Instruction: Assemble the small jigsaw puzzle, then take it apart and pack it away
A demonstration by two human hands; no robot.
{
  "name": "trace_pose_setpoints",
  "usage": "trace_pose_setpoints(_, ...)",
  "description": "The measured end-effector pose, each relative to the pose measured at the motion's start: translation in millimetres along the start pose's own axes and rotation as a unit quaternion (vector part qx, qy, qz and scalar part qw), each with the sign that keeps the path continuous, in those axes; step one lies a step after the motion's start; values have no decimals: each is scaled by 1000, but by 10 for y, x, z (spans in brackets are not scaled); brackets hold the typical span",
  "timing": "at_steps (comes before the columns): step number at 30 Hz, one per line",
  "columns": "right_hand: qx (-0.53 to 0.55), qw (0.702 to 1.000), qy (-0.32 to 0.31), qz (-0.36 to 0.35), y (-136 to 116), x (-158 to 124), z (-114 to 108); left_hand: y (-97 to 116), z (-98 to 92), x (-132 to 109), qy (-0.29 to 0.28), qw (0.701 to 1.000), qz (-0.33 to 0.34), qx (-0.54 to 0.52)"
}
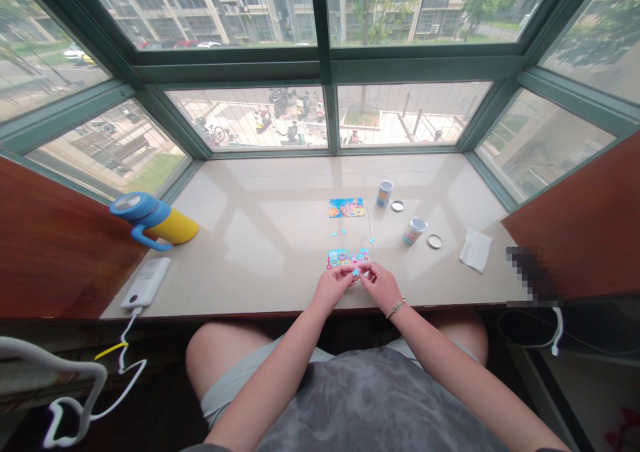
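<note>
Head view: bare left hand [331,288] and bare right hand [383,287] close together at the front of a pale stone window ledge [280,192], with bent fingers. Tiny blue puzzle piece [355,273] right between the fingertips, too small to tell which fingers pinch it. Just past the hands, a bright, part-made cardboard jigsaw puzzle [345,259], flat on the ledge. Farther up, a bright cartoon puzzle card [347,207], with a few tiny loose blue puzzle bits [333,234] between the two. Off to the right, two small printed round cans [384,193], [414,231], each near a round silver lid [397,205], [435,241], and a white paper napkin [475,249]. Far left, a yellow bottle with a blue cap and handle [153,220] on its side, near a white power bank [147,282] with a white cord.
</note>
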State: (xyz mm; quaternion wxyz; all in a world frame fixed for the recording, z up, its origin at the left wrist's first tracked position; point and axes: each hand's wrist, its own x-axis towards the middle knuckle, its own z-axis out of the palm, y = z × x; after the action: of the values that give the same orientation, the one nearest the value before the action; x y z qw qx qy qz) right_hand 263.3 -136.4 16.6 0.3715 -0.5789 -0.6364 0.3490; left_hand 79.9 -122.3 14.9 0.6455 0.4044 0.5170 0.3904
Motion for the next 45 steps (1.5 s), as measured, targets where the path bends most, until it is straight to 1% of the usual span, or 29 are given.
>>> trace_pose_setpoints(10, 5, 1000, -2, 14, -10, 1, 3, -50, -13, 4, -19, 1000, 1, -1)
trace_pose_setpoints(15, 6, 1000, 0, 11, 7, 15, 18, -78, -14, 25, -6, 1000, 18, 7)
trace_pose_setpoints(18, -9, 1000, 7, -8, 23, 14, 14, -112, -61, 57, 8, 999, 27, 21)
trace_pose_setpoints(20, -39, 998, 25, -33, 54, 0, -9, -124, -138, 97, 27, 998, 33, 39)
trace_pose_setpoints(22, -84, 993, 53, -62, 111, -22, -58, -108, -256, 148, 57, 995, 40, 65)
trace_pose_setpoints(24, -138, 984, 81, -79, 192, -46, -132, -58, -409, 207, 89, 991, 45, 91)
trace_pose_setpoints(27, -212, 968, 113, -76, 334, -79, -270, 59, -669, 306, 125, 982, 47, 131)
trace_pose_setpoints(29, -249, 957, 130, -73, 419, -102, -354, 137, -833, 382, 150, 971, 48, 181)
trace_pose_setpoints(31, -274, 948, 142, -75, 484, -131, -411, 199, -973, 464, 178, 950, 48, 253)
trace_pose_setpoints(32, -282, 945, 148, -76, 507, -146, -427, 223, -1030, 505, 182, 939, 46, 290)
trace_pose_setpoints(35, -297, 939, 155, -77, 549, -186, -430, 277, -1149, 613, 161, 910, 34, 381)
trace_pose_setpoints(37, -304, 937, 153, -79, 565, -199, -410, 310, -1177, 673, 150, 890, 39, 430)
trace_pose_setpoints(39, -310, 936, 148, -81, 577, -200, -388, 348, -1152, 736, 155, 867, 60, 471)
trace_pose_setpoints(41, -312, 936, 141, -82, 587, -194, -376, 395, -1071, 821, 162, 844, 86, 504)
trace_pose_setpoints(45, -309, 937, 142, -80, 591, -176, -373, 500, -793, 1083, 148, 808, 122, 557)
